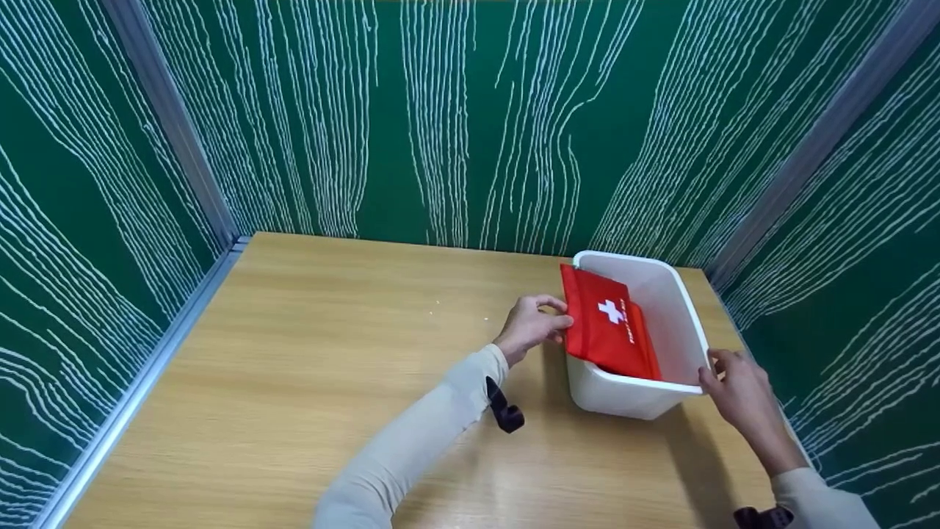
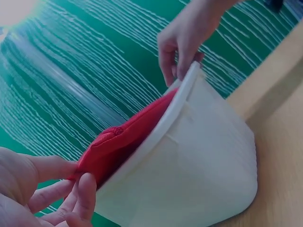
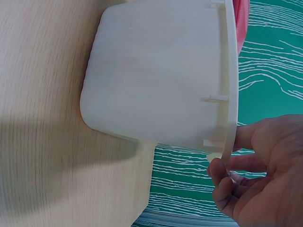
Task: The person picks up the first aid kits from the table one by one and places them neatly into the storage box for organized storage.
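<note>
A red first aid pouch [image 1: 604,323] with a white cross leans over the left rim of a white plastic bin [image 1: 679,323], its right part down inside. My left hand [image 1: 532,325] pinches the pouch's left edge between thumb and fingers, just outside the bin. In the left wrist view the zipped edge of the pouch [image 2: 128,130] runs along the rim. At the bin's near right corner, my right hand [image 1: 742,389] grips the rim. The right wrist view shows the thumb and curled fingers [image 3: 222,182] of that hand around the corner.
The bin stands on a wooden table [image 1: 352,353] near its right edge. Green walls [image 1: 382,184] with white wavy lines close off the back and both sides. Grey metal posts [image 1: 176,125] rise at the corners. Dark straps [image 1: 503,404] sit on both wrists.
</note>
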Demonstrator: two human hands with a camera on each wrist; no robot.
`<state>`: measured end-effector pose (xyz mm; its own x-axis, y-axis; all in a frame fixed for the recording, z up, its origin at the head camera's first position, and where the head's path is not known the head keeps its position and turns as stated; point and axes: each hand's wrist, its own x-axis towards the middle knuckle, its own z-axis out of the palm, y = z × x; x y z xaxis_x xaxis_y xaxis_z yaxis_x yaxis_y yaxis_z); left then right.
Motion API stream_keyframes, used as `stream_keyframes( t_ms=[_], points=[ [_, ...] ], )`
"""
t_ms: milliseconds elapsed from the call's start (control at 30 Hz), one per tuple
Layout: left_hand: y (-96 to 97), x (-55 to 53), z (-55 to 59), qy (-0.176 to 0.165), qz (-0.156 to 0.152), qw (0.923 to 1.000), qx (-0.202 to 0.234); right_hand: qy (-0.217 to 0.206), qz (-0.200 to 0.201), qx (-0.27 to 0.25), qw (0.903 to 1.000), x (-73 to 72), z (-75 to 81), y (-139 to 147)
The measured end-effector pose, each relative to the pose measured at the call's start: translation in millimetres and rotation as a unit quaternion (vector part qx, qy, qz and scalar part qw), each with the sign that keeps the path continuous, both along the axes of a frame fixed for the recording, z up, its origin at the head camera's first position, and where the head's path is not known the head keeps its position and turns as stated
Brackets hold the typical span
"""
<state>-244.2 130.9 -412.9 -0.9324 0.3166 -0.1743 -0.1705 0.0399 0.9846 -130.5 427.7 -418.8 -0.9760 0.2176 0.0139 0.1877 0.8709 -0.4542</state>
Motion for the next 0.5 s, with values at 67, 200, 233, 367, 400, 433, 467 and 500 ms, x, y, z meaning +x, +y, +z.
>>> stream_keyframes(
  t_ms=[67,200,233,367,400,433,467,500],
  points=[
    [2.6,0.9,0.1,0.012,0.000,0.9998,-0.016,-0.002,-0.002,-0.002,1.0000,0.0,-0.6,0.0],
    [7.0,2.2,-0.1,0.020,-0.012,0.9991,-0.036,-0.010,-0.006,-0.009,0.9999,0.0,-1.5,-0.1],
    [7.7,2.1,-0.4,0.021,-0.016,0.9989,-0.038,-0.011,-0.006,-0.010,0.9999,0.0,-1.4,-0.1],
    [7.9,1.4,-1.8,0.024,-0.029,0.9985,-0.041,-0.012,-0.006,-0.012,0.9998,-0.1,-0.4,0.3],
    [7.4,0.9,-2.5,0.023,-0.029,0.9985,-0.041,-0.012,-0.007,-0.012,0.9998,-0.2,-0.1,0.5],
    [6.6,0.5,-3.2,0.024,-0.031,0.9985,-0.040,-0.012,-0.007,-0.011,0.9998,-0.4,0.0,0.7],
    [5.4,0.2,-3.6,0.024,-0.032,0.9985,-0.038,-0.010,-0.007,-0.007,0.9999,-0.8,0.0,0.6],
    [4.0,-0.3,-4.3,0.025,-0.034,0.9985,-0.035,-0.008,-0.007,-0.002,0.9999,-1.1,0.1,0.7]
  ],
)
